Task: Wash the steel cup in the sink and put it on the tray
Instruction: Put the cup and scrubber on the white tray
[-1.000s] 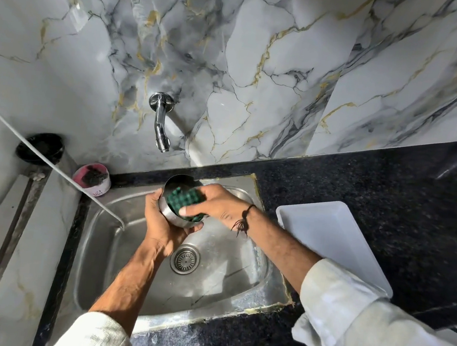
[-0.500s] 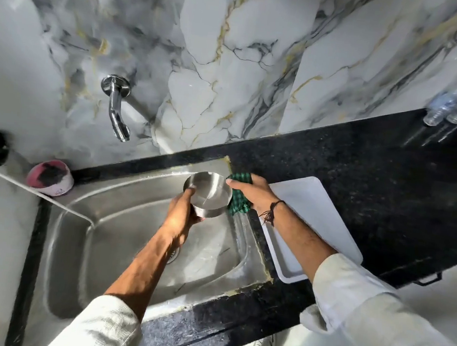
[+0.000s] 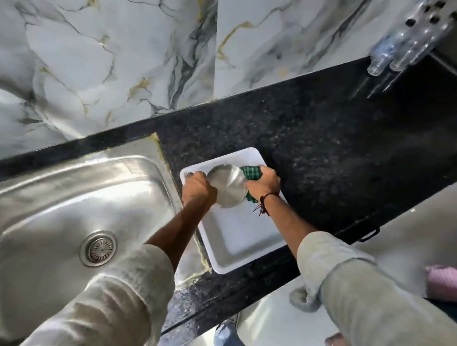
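The left hand [image 3: 198, 188] grips the upturned cup [image 3: 227, 186] over the tray [image 3: 238, 246]. The right hand [image 3: 262, 183] clutches a green cloth [image 3: 252, 172] against it; whether the cup touches the tray is unclear.

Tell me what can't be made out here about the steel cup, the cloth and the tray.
- Steel cup, head view: only its base shows; the mouth faces away, so whether it rests on the white tray is unclear.
- Green cloth: mostly hidden by the right hand.
- Left hand: its fingertips are hidden behind the cup.
- Tray's far part: covered by both hands and the cup.
- Clear bottles: blurred, cut off by the top edge.
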Demonstrator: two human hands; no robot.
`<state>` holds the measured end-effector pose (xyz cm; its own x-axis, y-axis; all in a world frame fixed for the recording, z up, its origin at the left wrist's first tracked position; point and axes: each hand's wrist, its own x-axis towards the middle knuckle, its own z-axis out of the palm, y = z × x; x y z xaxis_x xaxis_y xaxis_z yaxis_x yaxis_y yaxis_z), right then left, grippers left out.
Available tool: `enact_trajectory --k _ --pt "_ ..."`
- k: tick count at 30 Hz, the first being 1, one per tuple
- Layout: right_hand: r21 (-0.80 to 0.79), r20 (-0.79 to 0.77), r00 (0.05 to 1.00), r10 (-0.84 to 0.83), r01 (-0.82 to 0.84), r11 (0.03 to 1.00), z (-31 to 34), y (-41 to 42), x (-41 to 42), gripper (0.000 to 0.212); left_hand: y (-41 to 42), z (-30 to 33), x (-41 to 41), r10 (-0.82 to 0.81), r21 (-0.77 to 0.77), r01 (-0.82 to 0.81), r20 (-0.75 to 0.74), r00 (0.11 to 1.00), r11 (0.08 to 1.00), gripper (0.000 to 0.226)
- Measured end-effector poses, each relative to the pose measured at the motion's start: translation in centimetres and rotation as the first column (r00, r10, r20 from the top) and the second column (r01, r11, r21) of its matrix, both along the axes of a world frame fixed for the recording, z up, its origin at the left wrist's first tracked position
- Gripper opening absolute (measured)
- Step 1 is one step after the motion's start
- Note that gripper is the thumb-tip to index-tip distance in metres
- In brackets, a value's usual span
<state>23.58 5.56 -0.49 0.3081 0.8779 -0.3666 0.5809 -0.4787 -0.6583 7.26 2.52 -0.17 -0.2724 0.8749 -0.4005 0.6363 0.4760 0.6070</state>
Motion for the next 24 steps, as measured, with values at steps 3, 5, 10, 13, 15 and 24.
enact_trajectory --k 3,5,10,13,15,24 --pt "-0.017 0.035 0.996 0.080 -0.079 0.997 -1.4 0.7 1.0 0.020 0.0 -0.9 0.9 0.029 -0.042 -0.029 -0.005 1.000 0.999 0.029" --pt "-0.004 0.051 0.991 0.123 -0.123 0.992 -1.5 1.1 1.7 0.020 -0.5 -0.7 1.4 0.066 0.017 -0.066 -0.045 0.997 0.998 0.026" --pt "-0.085 -0.331 0.929 0.164 -0.202 0.976 0.4 0.9 4.4 0.014 -2.4 0.4 2.4 0.126 0.172 -0.192 0.338 0.933 0.966 0.040" --pt "-0.237 -0.691 0.711 0.133 -0.396 0.887 1.4 -0.2 6.2 0.021 -4.5 0.8 2.4 0.291 -0.180 -0.259 0.815 0.501 0.949 0.058" --pt "-0.264 -0.705 0.677 0.212 -0.527 0.808 1.1 -1.0 7.0 0.028 -6.0 0.5 2.3 0.323 -0.264 -0.205 0.877 0.356 0.942 0.044" --pt "-0.387 0.020 0.762 0.647 -0.591 0.708 -3.0 -3.7 6.4 0.063 -6.8 -3.0 5.7 -0.212 -0.233 0.199 -0.033 0.977 0.952 0.044"
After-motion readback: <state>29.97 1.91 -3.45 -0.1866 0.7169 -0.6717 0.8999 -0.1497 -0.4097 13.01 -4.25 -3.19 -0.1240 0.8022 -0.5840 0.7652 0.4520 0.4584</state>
